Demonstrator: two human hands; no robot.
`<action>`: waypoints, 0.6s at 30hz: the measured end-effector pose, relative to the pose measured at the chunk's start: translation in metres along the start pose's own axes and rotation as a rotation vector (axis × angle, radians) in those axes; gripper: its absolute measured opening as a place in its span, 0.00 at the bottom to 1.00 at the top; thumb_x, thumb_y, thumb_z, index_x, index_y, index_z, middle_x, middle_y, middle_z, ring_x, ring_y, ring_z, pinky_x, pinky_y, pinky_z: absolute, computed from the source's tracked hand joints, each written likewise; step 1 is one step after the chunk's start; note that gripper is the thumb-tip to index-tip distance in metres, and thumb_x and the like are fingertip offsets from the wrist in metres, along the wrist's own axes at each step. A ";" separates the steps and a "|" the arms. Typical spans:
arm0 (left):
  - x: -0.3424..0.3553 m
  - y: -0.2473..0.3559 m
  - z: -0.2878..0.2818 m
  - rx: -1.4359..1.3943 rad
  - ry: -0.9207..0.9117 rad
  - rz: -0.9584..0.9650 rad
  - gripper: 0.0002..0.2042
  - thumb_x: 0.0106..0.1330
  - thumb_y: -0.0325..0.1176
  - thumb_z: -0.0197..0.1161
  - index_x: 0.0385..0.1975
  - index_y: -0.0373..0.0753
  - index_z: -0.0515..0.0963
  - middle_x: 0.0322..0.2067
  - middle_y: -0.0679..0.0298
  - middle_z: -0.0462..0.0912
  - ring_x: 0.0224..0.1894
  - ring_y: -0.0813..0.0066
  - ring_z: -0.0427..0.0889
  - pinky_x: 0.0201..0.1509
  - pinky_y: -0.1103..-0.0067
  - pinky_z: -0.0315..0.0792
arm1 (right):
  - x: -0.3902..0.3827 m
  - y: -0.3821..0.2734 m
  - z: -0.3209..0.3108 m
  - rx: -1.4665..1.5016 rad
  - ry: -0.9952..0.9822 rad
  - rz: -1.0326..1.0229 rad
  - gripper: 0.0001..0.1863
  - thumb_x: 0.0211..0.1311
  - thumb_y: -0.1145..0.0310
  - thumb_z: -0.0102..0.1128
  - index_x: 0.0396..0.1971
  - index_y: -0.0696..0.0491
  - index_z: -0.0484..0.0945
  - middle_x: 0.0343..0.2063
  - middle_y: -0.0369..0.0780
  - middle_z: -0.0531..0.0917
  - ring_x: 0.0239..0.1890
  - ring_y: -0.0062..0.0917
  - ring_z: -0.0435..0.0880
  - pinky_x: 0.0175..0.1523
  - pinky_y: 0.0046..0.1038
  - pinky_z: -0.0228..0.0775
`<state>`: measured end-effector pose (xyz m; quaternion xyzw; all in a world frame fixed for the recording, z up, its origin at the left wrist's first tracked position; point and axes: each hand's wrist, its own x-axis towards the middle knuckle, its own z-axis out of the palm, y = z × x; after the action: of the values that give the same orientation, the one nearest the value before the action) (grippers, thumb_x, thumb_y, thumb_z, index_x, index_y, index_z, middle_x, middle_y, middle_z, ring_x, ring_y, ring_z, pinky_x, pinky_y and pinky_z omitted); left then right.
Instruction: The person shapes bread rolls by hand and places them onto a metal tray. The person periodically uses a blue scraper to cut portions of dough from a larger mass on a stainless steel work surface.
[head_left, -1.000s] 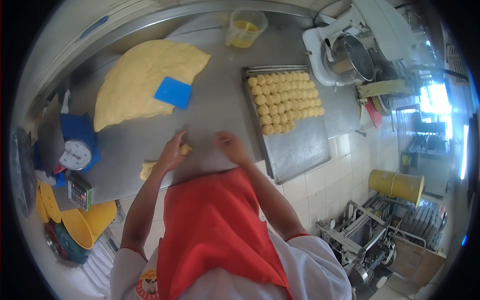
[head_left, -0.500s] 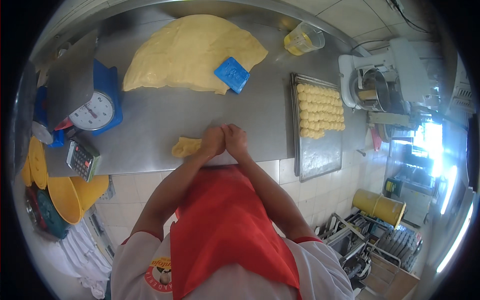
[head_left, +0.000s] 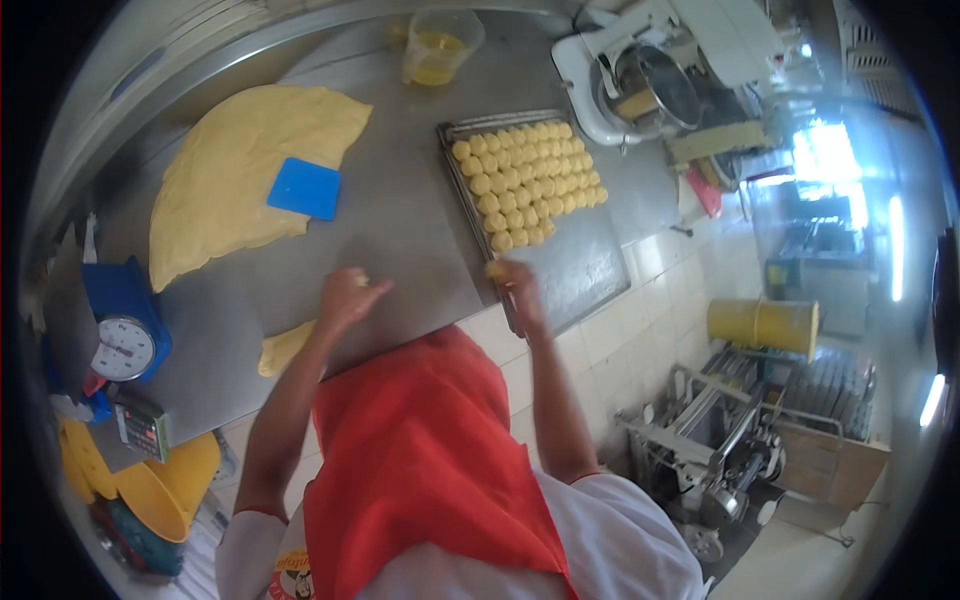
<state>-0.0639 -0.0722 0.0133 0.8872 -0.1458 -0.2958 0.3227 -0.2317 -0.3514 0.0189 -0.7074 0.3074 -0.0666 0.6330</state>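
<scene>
My right hand (head_left: pixel 519 292) is at the near left edge of the baking tray (head_left: pixel 592 268), its fingers closed on a small dough ball (head_left: pixel 495 270). Rows of pale yellow dough balls (head_left: pixel 520 178) cover the far part of that tray. Over the steel worktop (head_left: pixel 400 235), my left hand (head_left: pixel 350 298) has its fingers curled and its thumb stuck out; a pale bit that looks like dough shows between them. A strip of dough (head_left: pixel 286 349) lies beside my left forearm. Farther off is a large dough sheet (head_left: pixel 235 180) with a blue scraper (head_left: pixel 305 188) on its edge.
At the left stand a blue dial scale (head_left: pixel 140 325), a calculator (head_left: pixel 141 428) and yellow tubs (head_left: pixel 165 500). A clear jug (head_left: pixel 441 58) of yellow liquid is at the back. A mixer (head_left: pixel 640 90) stands beyond the tray, with metal equipment (head_left: pixel 710 440) at the lower right.
My hands, together before, have come apart; the right has reached the tray with a dough ball. The view has turned toward the right, so the tray appears nearer the middle.
</scene>
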 end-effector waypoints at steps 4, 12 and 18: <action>0.010 0.071 0.069 0.052 0.009 0.141 0.19 0.50 0.40 0.73 0.31 0.32 0.75 0.31 0.45 0.82 0.34 0.48 0.82 0.38 0.60 0.72 | 0.054 0.017 -0.099 -0.414 0.512 -0.012 0.15 0.60 0.74 0.53 0.45 0.63 0.81 0.26 0.45 0.85 0.25 0.29 0.85 0.34 0.29 0.77; 0.036 0.069 0.116 0.221 -0.122 0.311 0.26 0.48 0.18 0.60 0.52 0.33 0.66 0.44 0.42 0.75 0.50 0.42 0.75 0.52 0.58 0.70 | 0.124 0.026 -0.107 -0.631 0.458 -0.097 0.20 0.53 0.64 0.67 0.44 0.60 0.82 0.38 0.53 0.80 0.41 0.42 0.82 0.49 0.38 0.74; 0.025 0.063 0.087 -0.032 -0.118 0.304 0.33 0.47 0.18 0.63 0.58 0.36 0.64 0.47 0.48 0.76 0.51 0.49 0.76 0.56 0.65 0.71 | 0.061 0.007 -0.069 -0.685 0.543 -0.228 0.29 0.53 0.61 0.68 0.54 0.59 0.75 0.41 0.51 0.80 0.44 0.40 0.80 0.49 0.38 0.72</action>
<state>-0.1025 -0.1731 -0.0094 0.8309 -0.2921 -0.2973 0.3686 -0.2181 -0.4425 0.0077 -0.8624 0.3865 -0.2135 0.2476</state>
